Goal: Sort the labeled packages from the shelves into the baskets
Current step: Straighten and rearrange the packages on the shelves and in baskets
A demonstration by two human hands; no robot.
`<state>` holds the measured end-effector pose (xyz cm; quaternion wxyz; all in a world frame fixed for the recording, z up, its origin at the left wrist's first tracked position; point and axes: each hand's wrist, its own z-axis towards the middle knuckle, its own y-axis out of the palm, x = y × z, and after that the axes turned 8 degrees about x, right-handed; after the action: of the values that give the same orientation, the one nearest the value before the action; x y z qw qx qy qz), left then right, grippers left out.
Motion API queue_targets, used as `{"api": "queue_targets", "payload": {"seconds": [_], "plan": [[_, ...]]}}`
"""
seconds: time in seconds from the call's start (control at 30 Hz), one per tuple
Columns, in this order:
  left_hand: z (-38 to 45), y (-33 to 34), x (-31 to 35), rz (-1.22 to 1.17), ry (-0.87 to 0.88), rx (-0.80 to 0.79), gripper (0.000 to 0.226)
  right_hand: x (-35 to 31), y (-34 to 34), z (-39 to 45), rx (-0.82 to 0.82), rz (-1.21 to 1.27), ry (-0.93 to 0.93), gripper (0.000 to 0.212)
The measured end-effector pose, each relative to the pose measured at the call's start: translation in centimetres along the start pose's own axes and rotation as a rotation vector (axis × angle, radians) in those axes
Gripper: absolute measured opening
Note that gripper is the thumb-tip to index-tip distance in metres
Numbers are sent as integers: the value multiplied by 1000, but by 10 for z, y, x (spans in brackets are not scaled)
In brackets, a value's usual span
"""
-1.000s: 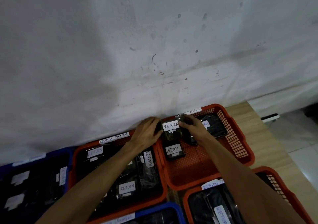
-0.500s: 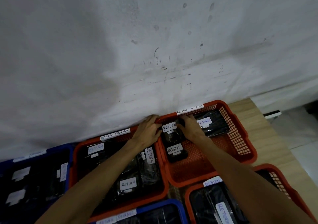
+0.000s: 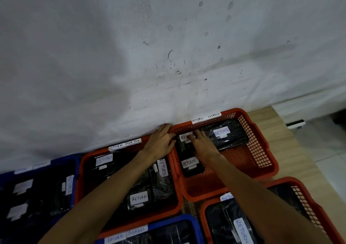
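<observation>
The right hand is laid palm down on a black package at the far left of the right red basket, its fingers bent over the RETURN label; whether it is gripped cannot be told. The left hand is placed at 9 o'clock of it, on the basket's corner rim, fingers curled over the edge. Two more labeled packages lie in this basket, at 6 and at 2 o'clock of the right hand. The left red basket, at 8 o'clock, is filled with RETURN packages. A wooden worktop carries the baskets.
</observation>
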<state>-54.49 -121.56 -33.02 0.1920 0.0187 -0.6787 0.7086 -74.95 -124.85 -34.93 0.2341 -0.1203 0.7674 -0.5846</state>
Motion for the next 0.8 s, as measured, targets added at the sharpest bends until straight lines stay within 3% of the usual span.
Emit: {"api": "queue_targets", "payload": {"seconds": [0.2, 0.37, 0.53, 0.63, 0.8], "plan": [[-4, -14, 8, 55, -22, -67, 54, -11, -24, -8, 37, 76, 9, 60], [-28, -56, 10, 56, -62, -48, 69, -27, -84, -29, 141, 148, -36, 45], [-80, -138, 9, 27, -170, 115, 71, -73, -159, -49, 218, 202, -166, 38], [-130, -200, 5, 36, -227, 217, 60, -125, -205, -67, 248, 212, -262, 35], [-211, -298, -3, -10, -368, 298, 66, -219, -259, -92, 288, 246, -420, 33]]}}
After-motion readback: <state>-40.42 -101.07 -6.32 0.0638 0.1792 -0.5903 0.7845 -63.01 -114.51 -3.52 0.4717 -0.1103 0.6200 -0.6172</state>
